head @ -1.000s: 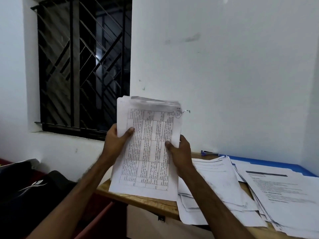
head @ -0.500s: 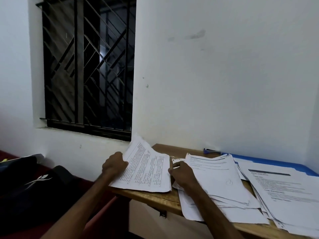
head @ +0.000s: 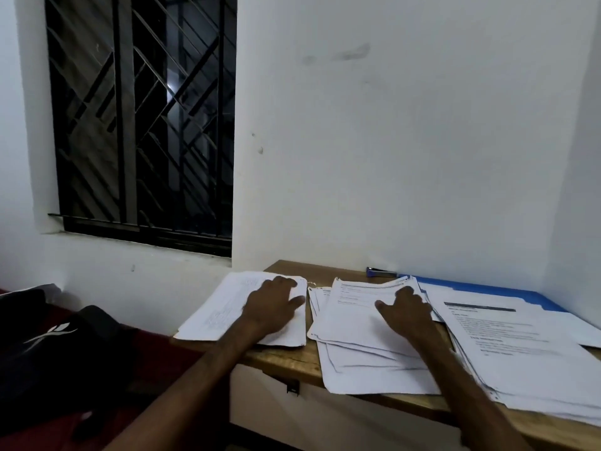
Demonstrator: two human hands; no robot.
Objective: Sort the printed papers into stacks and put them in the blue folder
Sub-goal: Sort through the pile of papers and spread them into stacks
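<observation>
Three piles of printed papers lie on a wooden table (head: 292, 359). My left hand (head: 271, 304) rests flat, palm down, on the left stack (head: 214, 314), which hangs a little over the table's left edge. My right hand (head: 405, 309) lies with spread fingers on the middle stack (head: 351, 323), an untidy fan of sheets. The right stack (head: 520, 353) is the largest and carries a sheet with a dark header bar. The blue folder (head: 487, 289) lies under it against the wall, only its far edge showing.
A blue stapler (head: 382, 272) sits at the back of the table by the wall. A dark bag (head: 58, 346) lies on a red surface to the left. A barred window (head: 143, 118) is behind it. White walls close in the table at the back and right.
The stack I held upright in both hands a second ago now lies flat at the table's left end. My left hand flattened on it; my right hand moved onto the middle stack.
</observation>
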